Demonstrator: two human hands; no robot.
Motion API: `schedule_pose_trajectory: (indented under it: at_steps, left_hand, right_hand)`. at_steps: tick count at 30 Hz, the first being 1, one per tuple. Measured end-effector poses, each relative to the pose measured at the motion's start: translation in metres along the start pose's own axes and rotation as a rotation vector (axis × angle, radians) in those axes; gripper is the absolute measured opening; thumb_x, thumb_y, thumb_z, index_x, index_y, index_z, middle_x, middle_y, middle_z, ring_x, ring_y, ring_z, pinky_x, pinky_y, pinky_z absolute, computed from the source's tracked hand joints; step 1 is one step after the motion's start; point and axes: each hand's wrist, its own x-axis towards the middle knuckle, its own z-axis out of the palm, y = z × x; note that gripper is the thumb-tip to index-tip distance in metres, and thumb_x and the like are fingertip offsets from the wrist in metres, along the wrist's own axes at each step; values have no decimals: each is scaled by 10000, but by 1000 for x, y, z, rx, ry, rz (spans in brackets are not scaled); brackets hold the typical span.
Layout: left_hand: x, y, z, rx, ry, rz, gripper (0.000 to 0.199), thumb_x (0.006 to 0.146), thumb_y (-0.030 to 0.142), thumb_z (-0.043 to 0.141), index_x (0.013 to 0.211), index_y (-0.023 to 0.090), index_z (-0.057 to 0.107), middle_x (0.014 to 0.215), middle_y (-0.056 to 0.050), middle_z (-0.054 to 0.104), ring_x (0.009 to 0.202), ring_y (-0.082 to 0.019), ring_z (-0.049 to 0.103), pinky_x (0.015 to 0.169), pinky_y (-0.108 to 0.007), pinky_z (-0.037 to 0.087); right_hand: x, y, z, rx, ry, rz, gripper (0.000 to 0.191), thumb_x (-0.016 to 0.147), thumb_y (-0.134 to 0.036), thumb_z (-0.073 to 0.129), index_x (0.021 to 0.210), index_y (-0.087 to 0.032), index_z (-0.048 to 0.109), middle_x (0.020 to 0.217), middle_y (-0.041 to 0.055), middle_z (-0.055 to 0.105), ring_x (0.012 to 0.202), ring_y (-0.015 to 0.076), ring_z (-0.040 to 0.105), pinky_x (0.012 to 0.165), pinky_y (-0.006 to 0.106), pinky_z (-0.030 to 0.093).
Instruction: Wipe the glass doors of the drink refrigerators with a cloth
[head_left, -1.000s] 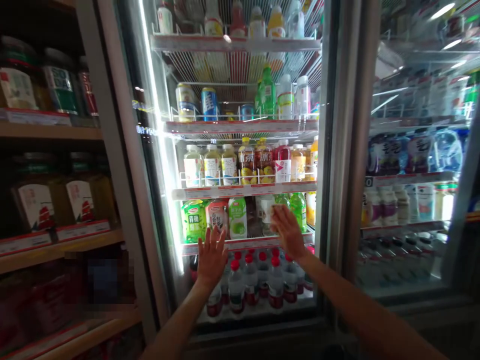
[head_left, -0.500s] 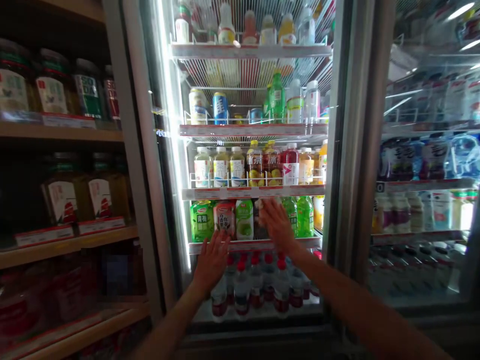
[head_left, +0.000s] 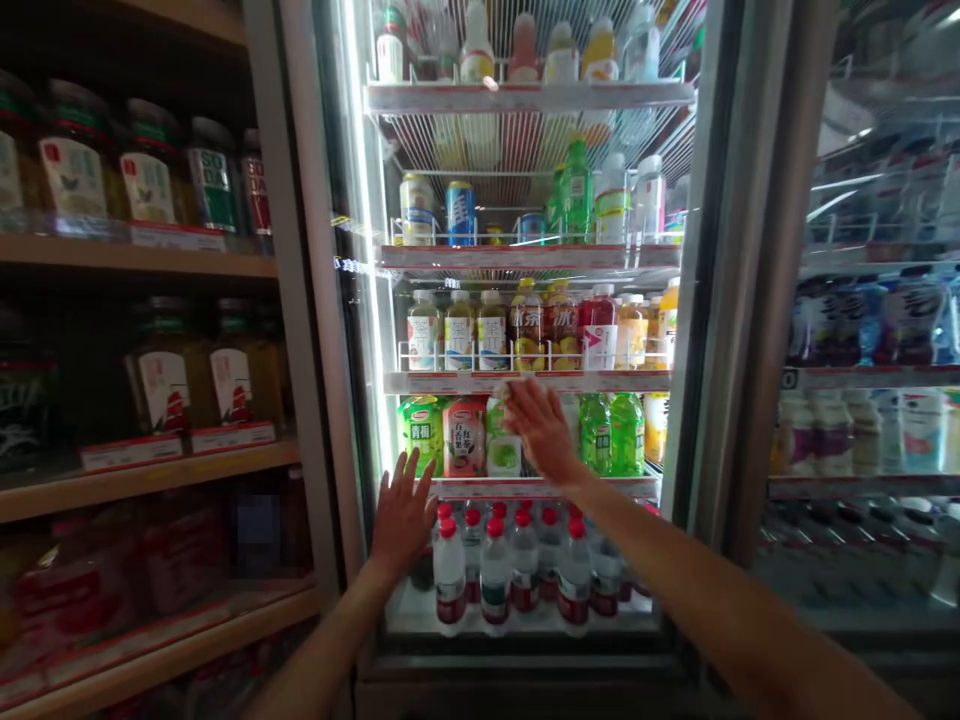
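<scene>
My left hand [head_left: 405,512] has its fingers spread, palm toward the glass door [head_left: 346,420] of a lit drinks cooler, and looks laid against it. It overlaps the lower left of the cooler, near a green bottle [head_left: 420,428]. My right hand [head_left: 538,430] reaches to the middle of the door, fingers extended. A small whitish crumpled cloth [head_left: 501,391] shows at its fingertips, mostly hidden under them. Behind this hand are a pale bottle with a green label [head_left: 502,455] and the shelf edge [head_left: 450,382]. A reddish tea bottle [head_left: 463,440] stands between my hands.
Several red-capped water bottles [head_left: 495,575] stand on the cooler's bottom. A metal door frame [head_left: 750,330] runs down the right, with another cooler of bottles [head_left: 817,430] beyond. On the left are wooden shelves [head_left: 150,258] with large bottles [head_left: 165,390].
My right hand has slid left across the glass with the cloth. My left hand has moved left and its fingers are more spread. The whole view has shifted slightly.
</scene>
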Motion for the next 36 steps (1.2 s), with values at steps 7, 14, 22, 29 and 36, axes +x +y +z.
schedule_pose_trajectory:
  at_steps: [7, 14, 22, 29, 36]
  left_hand:
    - [-4, -6, -4, 33, -20, 50, 433, 857, 238, 409, 1285, 227, 476, 1414, -103, 385, 1334, -269, 302, 1047, -500, 306]
    - [-14, -9, -5, -4, -30, 7, 420, 863, 244, 415, 1275, 189, 477, 1401, -134, 397, 1326, -290, 312, 1024, -517, 336]
    - [49, 60, -23, -590, 201, -100, 505, 923, 246, 321, 1410, 189, 202, 1428, -125, 355, 1325, -182, 325, 1047, -386, 374]
    - [97, 125, 4, -465, 304, -260, 514, 900, 252, 379, 1397, 187, 262, 1416, -132, 376, 1355, -233, 260, 1100, -488, 252]
    - [132, 122, 9, -191, 284, -115, 458, 884, 264, 411, 1336, 189, 387, 1430, -127, 356, 1372, -264, 207, 1100, -521, 176]
  right_hand:
    - [-23, -25, 11, 54, -137, -515, 415, 906, -293, 413, 1317, -238, 431, 1390, -6, 444, 1314, 184, 353, 1096, 426, 293]
    - [69, -1, 2, 19, 25, -19, 445, 921, -291, 351, 1356, -203, 389, 1446, 65, 353, 1379, 241, 211, 1109, 511, 219]
    - [9, -24, 16, 78, -93, -346, 568, 865, -177, 381, 1417, -129, 252, 1455, 105, 330, 1387, 225, 183, 1087, 431, 290]
    - [6, 29, -3, 18, 29, -276, 685, 857, -411, 438, 1432, -135, 188, 1420, 174, 367, 1378, 264, 209, 1094, 551, 164]
    - [10, 100, -29, -10, 81, -311, 511, 851, -331, 465, 1342, -208, 392, 1424, 136, 376, 1350, 260, 285, 1107, 545, 141]
